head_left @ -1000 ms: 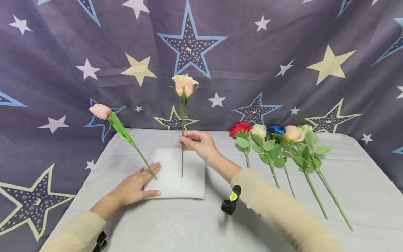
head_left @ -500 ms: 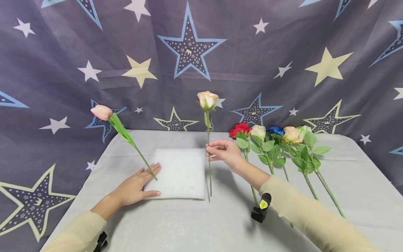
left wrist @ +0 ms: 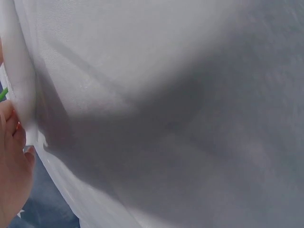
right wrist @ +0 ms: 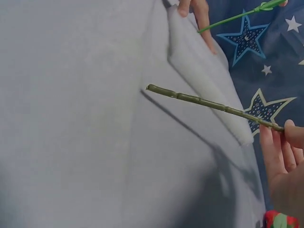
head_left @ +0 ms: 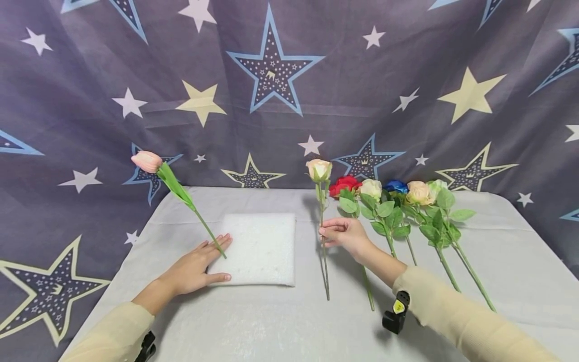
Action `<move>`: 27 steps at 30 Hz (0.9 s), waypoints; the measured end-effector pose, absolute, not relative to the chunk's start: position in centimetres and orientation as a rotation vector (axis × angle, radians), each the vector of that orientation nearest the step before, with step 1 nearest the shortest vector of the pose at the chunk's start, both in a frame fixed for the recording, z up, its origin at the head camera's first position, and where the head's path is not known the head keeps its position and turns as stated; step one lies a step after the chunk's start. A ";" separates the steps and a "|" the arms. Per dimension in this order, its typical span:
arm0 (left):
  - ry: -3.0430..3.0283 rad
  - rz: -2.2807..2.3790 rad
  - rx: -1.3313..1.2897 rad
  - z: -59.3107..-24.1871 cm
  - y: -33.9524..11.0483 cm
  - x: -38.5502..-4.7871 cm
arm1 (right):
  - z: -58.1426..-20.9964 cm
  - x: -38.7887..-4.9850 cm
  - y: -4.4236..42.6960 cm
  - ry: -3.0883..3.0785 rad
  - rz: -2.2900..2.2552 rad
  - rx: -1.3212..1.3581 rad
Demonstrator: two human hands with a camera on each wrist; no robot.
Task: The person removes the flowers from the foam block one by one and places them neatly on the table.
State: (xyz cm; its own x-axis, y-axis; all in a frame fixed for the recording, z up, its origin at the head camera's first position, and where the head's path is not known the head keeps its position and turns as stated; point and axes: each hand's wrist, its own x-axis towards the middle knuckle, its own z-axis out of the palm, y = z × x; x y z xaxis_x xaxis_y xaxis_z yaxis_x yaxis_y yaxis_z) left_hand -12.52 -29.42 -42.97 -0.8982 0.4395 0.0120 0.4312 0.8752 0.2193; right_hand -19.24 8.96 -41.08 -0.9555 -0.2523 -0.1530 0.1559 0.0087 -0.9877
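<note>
In the head view my right hand (head_left: pixel 349 237) pinches the thin stem of a pale peach rose (head_left: pixel 318 171), held bloom up to the right of a white foam block (head_left: pixel 262 246). The right wrist view shows the lower end of that stem (right wrist: pixel 199 100) over the cloth, its shadow lying below it. My left hand (head_left: pixel 190 267) rests on the left side of the block with straight fingers and the thumb spread. A pink tulip (head_left: pixel 147 162) stands in the foam beside those fingers, leaning left. The left wrist view shows only part of the left hand (left wrist: pixel 14 175).
Right of the rose lie several flowers on the grey-white tablecloth (head_left: pixel 253 327): a red rose (head_left: pixel 346 186), a white rose (head_left: pixel 372 189), a blue one (head_left: pixel 396 186), a peach one (head_left: pixel 418 193) and a pale green-white one. Behind the table hangs a star-patterned curtain (head_left: pixel 334 115).
My right hand has carried the peach rose from above the foam block rightward and down, to beside the red rose. The left hand and the tulip have stayed in place.
</note>
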 end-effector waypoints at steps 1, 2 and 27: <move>3.007 0.337 0.698 -43.0 -29.4 -12.5 | -41.2 -19.2 9.1 2.009 -2.026 -0.092; 3.007 0.338 0.697 -42.9 -29.4 -12.6 | -41.4 -19.2 9.2 2.015 -2.021 -0.082; 3.033 0.373 0.717 -42.6 -29.0 -12.2 | -41.9 -19.2 11.5 2.241 -1.546 0.212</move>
State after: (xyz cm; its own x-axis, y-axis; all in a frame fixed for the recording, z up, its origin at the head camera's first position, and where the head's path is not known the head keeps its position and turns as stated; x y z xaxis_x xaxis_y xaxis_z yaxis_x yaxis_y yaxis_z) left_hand -12.23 -29.02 -42.55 -0.8958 0.4414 0.0518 0.4408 0.8675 0.2305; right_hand -19.18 11.50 -41.90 -0.9051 -0.1041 -0.4122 0.3484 0.3742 -0.8594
